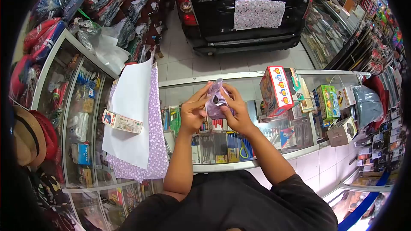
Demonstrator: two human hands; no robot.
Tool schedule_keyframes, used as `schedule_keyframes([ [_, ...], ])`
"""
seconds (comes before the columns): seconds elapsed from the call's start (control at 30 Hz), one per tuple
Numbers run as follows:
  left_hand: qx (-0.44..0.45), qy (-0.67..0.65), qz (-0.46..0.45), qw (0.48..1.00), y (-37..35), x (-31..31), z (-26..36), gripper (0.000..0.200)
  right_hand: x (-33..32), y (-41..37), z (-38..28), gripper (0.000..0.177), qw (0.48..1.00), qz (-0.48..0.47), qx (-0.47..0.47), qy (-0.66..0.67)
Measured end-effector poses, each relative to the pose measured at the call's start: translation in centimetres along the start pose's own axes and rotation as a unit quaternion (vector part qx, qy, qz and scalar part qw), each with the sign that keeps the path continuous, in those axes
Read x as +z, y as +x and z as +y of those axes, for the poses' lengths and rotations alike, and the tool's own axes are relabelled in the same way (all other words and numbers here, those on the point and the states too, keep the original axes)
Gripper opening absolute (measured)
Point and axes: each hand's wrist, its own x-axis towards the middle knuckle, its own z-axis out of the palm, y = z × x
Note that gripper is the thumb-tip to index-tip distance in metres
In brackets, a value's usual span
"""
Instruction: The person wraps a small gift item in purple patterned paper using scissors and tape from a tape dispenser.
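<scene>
Between both hands, above the glass counter, is a small bundle of purple wrapping paper (214, 108) with a dark spot near its middle. What lies inside it cannot be seen. My left hand (193, 110) grips its left side with the fingers bent around the edge. On the right side my right hand (236, 110) has its thumb pressed on the front and its fingers at the upper edge. To the left, a purple floral wrapping sheet (159, 154) lies under a large white sheet (132, 90), and a small printed box (123, 121) rests on top.
The glass counter (222, 167) holds pens, scissors and other stationery. On its right stand a red-and-white box (280, 90), a green box (328, 102) and a carton (342, 131). A black car (242, 13) is parked beyond. A glass cabinet (81, 102) flanks the left.
</scene>
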Motion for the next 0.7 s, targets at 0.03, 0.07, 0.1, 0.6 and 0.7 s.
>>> schedule_keyframes([
  [0.03, -0.013, -0.077, 0.019, 0.997, 0.0, 0.2, 0.2, 0.048, -0.2, -0.1, 0.0, 0.046, 0.999, -0.031, 0.011, 0.005],
  [0.07, -0.012, -0.077, 0.019, 0.997, 0.0, 0.3, 0.5, 0.048, -0.1, -0.2, -0.1, 0.046, 0.999, -0.031, 0.01, 0.005],
  [0.1, -0.034, -0.064, 0.031, 0.997, 0.0, 0.6, 0.8, 0.043, 0.0, -0.2, -0.3, 0.046, 0.999, -0.041, 0.009, 0.003],
  [0.6, 0.0, -0.022, 0.021, 1.0, -0.5, 0.7, 0.2, 0.029, 0.2, 0.0, -0.9, 0.029, 0.992, 0.08, 0.083, 0.052],
  [0.7, -0.033, -0.056, 0.061, 0.996, -0.8, 0.9, -0.3, 0.036, 0.4, 0.0, -1.3, 0.025, 0.991, 0.093, 0.089, 0.045],
])
